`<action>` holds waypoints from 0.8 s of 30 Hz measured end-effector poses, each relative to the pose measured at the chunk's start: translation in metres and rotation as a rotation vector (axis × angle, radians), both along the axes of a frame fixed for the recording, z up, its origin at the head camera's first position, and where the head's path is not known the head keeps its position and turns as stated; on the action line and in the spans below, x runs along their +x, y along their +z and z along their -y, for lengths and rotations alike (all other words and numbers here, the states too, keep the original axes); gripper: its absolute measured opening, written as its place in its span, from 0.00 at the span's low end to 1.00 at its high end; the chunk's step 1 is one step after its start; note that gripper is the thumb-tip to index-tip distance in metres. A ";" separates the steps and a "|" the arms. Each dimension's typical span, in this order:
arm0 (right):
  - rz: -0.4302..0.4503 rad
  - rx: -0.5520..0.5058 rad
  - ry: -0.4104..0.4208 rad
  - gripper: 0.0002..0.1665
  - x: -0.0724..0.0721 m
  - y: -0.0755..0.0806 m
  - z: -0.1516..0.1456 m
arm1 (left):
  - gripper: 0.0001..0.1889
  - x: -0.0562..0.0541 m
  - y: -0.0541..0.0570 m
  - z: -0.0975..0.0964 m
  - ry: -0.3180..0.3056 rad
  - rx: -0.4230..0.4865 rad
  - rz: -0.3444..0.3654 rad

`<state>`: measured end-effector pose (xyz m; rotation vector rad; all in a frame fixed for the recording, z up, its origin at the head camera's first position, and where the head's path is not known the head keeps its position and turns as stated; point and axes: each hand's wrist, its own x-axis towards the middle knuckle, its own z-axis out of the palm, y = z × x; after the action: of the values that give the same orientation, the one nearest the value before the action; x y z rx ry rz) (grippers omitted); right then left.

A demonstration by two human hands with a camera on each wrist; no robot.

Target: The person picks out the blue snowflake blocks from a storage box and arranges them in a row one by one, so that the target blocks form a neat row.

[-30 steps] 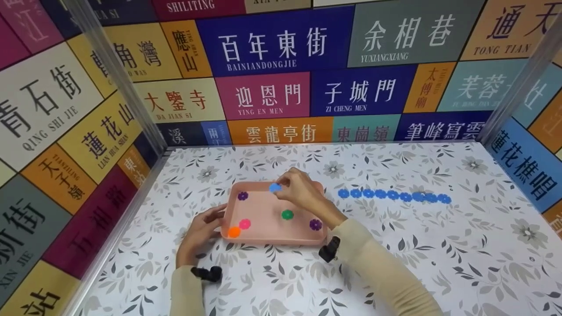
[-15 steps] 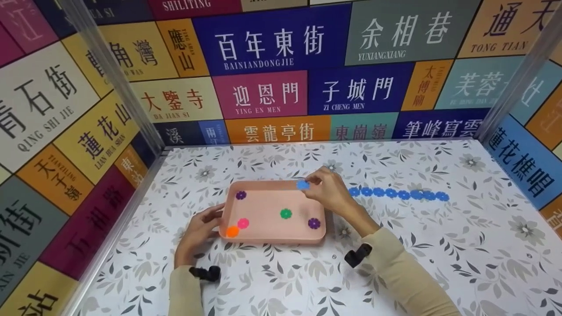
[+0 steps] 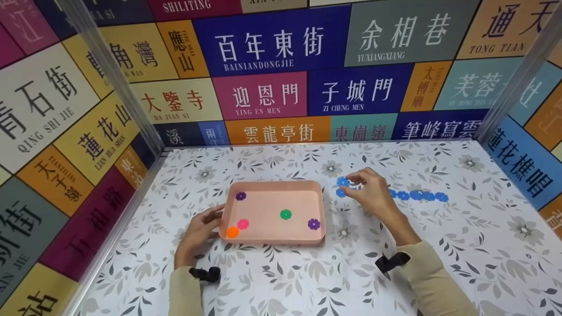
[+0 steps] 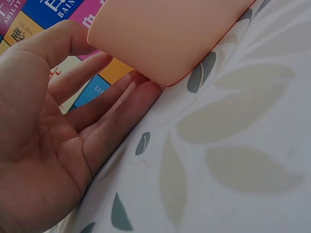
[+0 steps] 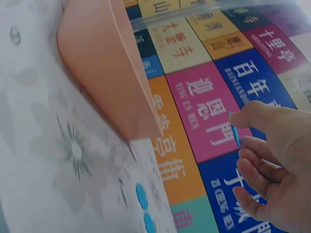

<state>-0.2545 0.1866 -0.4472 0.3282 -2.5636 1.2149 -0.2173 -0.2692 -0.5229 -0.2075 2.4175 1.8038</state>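
A blue flower-shaped piece (image 3: 342,180) is pinched between the thumb and fingertips of my right hand (image 3: 373,192), raised above the table right of the tray. In the right wrist view this thin blue flower-shaped piece (image 5: 234,128) appears edge-on. Below it runs a row of similar blue pieces (image 3: 404,196), partly hidden by the hand. My left hand (image 3: 199,230) rests its fingers against the left end of the pink tray (image 3: 272,240). In the left wrist view those fairly straight fingers (image 4: 109,109) touch the tray wall (image 4: 160,39).
Inside the tray lie two purple flower pieces (image 3: 240,196), a green one (image 3: 286,214), a pink one (image 3: 243,224) and an orange one (image 3: 232,232). Printed wall panels (image 3: 268,96) enclose the leaf-patterned table (image 3: 281,281) at the back and sides.
My right hand has carried the blue flower piece rightward, from over the tray to above the left end of the row. The left hand has stayed at the tray.
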 end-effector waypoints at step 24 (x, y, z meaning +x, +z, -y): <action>-0.086 0.050 -0.365 0.22 0.003 0.004 -0.124 | 0.25 0.001 0.001 0.000 0.018 -0.023 0.034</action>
<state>-0.2520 0.3106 -0.4430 -0.0758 -2.4427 0.9812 -0.2166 -0.2688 -0.5215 -0.2605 2.4218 1.7659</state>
